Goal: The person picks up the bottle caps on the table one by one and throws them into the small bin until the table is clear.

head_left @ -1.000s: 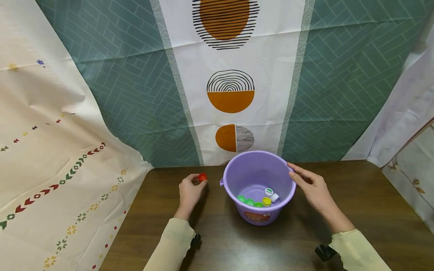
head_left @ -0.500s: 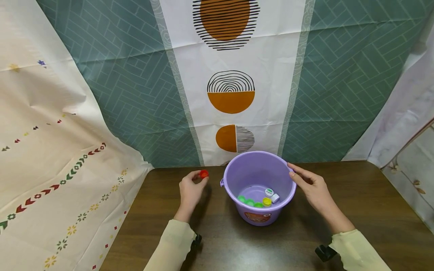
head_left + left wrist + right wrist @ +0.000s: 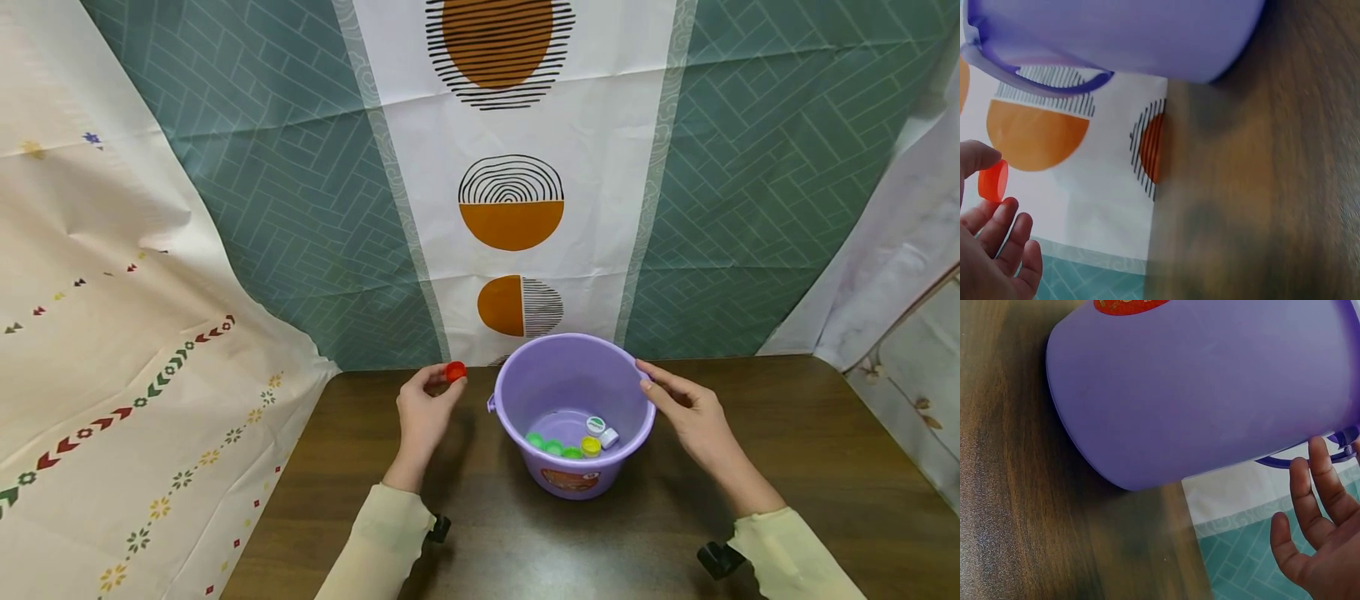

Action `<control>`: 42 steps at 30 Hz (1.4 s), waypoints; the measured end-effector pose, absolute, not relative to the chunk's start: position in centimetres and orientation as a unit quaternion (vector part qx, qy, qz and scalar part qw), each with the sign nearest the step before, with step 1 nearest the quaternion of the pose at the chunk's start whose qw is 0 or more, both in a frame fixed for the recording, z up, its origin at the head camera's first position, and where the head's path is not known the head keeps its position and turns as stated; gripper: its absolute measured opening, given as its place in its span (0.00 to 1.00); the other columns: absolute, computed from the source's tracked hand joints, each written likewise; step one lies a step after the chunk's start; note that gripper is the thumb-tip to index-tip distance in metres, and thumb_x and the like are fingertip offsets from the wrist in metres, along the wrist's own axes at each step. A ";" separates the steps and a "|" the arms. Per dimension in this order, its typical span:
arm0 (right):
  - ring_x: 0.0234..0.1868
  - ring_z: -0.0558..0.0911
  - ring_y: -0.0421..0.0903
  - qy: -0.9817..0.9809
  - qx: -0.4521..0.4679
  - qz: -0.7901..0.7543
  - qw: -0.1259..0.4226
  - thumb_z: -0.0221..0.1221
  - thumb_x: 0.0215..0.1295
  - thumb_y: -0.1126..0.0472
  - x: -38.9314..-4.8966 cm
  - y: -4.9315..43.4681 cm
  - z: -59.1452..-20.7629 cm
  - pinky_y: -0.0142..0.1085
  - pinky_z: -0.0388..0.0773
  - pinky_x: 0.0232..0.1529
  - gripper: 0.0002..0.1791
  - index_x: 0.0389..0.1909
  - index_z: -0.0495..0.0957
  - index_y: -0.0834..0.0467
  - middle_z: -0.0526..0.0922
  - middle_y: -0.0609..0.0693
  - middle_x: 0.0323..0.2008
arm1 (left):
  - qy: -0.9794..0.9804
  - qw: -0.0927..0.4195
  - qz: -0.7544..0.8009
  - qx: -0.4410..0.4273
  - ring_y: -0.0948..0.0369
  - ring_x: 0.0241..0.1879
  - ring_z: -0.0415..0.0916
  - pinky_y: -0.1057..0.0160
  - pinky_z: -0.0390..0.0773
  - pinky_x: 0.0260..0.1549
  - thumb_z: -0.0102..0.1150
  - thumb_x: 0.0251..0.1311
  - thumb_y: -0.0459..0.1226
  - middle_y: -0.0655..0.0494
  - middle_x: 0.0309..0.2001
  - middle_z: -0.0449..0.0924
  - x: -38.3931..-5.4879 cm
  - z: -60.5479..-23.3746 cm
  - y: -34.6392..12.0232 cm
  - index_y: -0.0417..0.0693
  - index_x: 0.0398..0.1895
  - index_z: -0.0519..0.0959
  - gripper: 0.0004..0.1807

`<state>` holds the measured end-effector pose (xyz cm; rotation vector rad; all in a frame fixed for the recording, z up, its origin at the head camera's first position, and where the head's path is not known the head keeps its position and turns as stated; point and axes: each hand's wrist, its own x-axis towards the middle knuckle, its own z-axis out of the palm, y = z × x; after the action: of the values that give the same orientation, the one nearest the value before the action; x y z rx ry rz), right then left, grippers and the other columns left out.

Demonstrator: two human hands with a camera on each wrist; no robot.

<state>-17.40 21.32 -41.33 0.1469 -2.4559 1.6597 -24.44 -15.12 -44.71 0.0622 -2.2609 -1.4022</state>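
Between thumb and fingers, my left hand [image 3: 423,412] pinches a small red bottle cap [image 3: 455,372], left of the purple bucket [image 3: 577,379]. The left wrist view shows the red cap [image 3: 992,181] held on its edge, with the other fingers loosely bent below it. My right hand [image 3: 693,417] holds the bucket's right rim, its thumb and forefinger at the edge. In the right wrist view, the other fingers [image 3: 1319,481] lie by the bucket's side and handle. Inside the bucket are several green caps [image 3: 552,447], a yellow cap [image 3: 591,447] and white caps [image 3: 596,426].
The bucket stands on a dark wooden table [image 3: 555,550]. A patterned green and white cloth [image 3: 405,208] hangs right behind the table's back edge. A cream cloth [image 3: 150,350] drapes at the left, and a pale curtain [image 3: 892,250] hangs at the right.
My left hand has lifted the red cap up and slightly right, toward the bucket. The right hand, the bucket and the caps inside have stayed in place.
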 end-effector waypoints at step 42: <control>0.47 0.75 0.22 -0.822 0.049 0.560 0.085 0.55 0.65 0.48 -18.7 22.2 -43.6 0.20 0.75 0.42 0.24 0.61 0.72 0.47 0.75 0.55 0.59 | -0.775 0.189 -0.599 -0.072 0.56 0.33 0.80 0.58 0.81 0.36 0.71 0.47 0.45 0.54 0.35 0.84 -21.4 -38.0 -8.8 0.53 0.41 0.83 0.16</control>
<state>-18.71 22.23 -43.61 0.1454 -2.4521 1.6710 -21.39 -8.79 -38.00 -0.2036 -2.1787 -1.6841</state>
